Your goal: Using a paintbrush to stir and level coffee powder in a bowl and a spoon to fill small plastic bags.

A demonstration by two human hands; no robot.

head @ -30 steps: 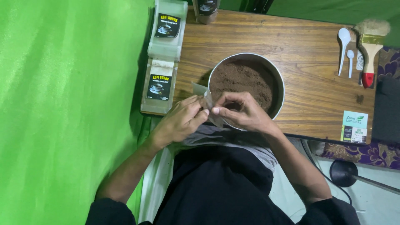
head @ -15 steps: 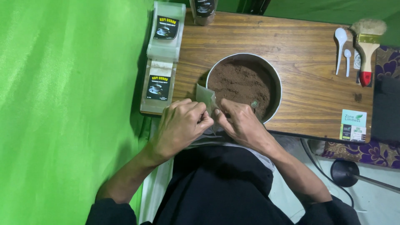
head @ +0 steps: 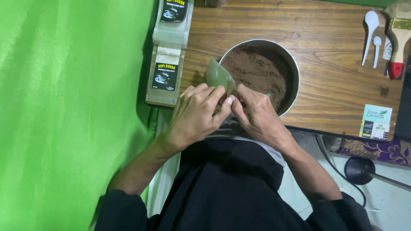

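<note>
Two hands meet over the near rim of the bowl, and I watch both pinch the same small clear pouch: my left hand has its fingers curled narrow around the pouch's lower edge, and my right hand closes on it from the other side, thumb and forefinger tight at the mouth. The pouch stands tilted, its upper corner leaning over the round metal bowl of brown coffee powder, which sits on the wooden counter just in front of my chest. I judge the main risk to be a spill: the pouch is thin and slick, and if my grip slips or the mouth folds shut, powder could scatter over the counter edge and onto my dark clothes. A jolt of my right wrist against the bowl's rim could also tip or shift it, since it sits close to the counter's near edge. I cannot tell whether the pouch holds any powder. Two filled, labelled packets lie just left of the bowl, close enough for my left elbow to nudge them toward the green cloth. The white spoons lie well apart at the far right.
</note>
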